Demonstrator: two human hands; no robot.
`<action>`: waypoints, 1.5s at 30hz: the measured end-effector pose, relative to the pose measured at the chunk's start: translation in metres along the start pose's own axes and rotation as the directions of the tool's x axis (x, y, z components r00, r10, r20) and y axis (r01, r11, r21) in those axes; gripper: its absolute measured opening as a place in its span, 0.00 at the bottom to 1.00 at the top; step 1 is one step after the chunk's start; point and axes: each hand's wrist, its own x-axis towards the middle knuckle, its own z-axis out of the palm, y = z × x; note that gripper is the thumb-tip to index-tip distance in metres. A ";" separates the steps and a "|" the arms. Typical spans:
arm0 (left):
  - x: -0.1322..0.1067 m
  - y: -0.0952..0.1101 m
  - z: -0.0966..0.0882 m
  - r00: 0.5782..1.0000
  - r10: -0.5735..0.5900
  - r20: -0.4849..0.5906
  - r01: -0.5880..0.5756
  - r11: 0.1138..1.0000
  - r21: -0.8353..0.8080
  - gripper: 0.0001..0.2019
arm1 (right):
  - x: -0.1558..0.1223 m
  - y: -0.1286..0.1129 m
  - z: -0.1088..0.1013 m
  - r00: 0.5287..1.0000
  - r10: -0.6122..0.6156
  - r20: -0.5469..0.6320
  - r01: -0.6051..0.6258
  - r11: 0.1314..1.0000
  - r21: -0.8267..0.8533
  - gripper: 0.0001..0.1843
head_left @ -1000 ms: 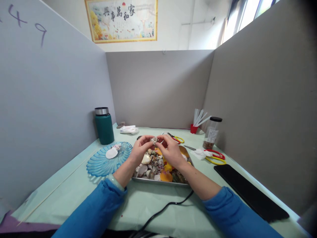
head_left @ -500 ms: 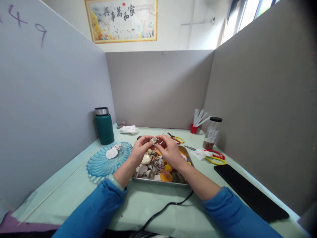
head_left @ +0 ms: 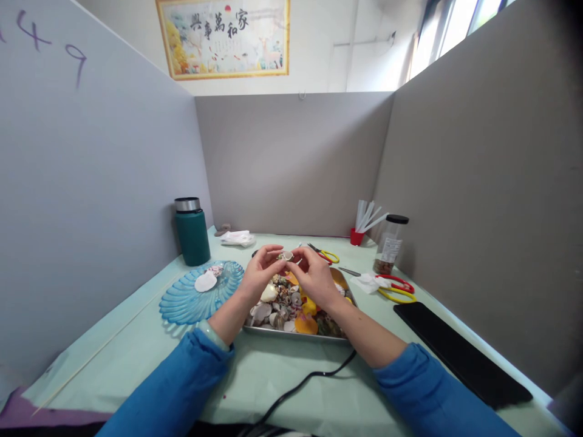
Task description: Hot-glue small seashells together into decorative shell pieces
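Observation:
Both hands hover over a metal tray (head_left: 255,329) heaped with several mixed seashells (head_left: 285,303). My left hand (head_left: 257,276) and my right hand (head_left: 314,276) pinch one small pale shell (head_left: 286,255) between their fingertips, held above the tray's far side. To the left lies a blue scallop-shaped glass plate (head_left: 182,303) with a white shell (head_left: 205,281) and a small speckled one (head_left: 215,269) on it.
A green flask (head_left: 192,230) stands at the back left, white cloth (head_left: 237,238) behind. Yellow scissors (head_left: 325,255), red-and-yellow scissors (head_left: 396,289), a jar (head_left: 389,244), a red cup of sticks (head_left: 357,233) and a black pad (head_left: 460,352) sit right. A black cable (head_left: 296,385) runs toward me.
Both hands have lifted the small shell slightly and turned it between the fingertips; the arms stay over the tray.

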 end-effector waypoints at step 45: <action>0.000 -0.001 0.000 0.998 -0.060 -0.029 0.058 0.996 -0.068 0.21 | -0.001 -0.005 -0.002 0.999 -0.043 0.001 0.043 0.999 0.028 0.09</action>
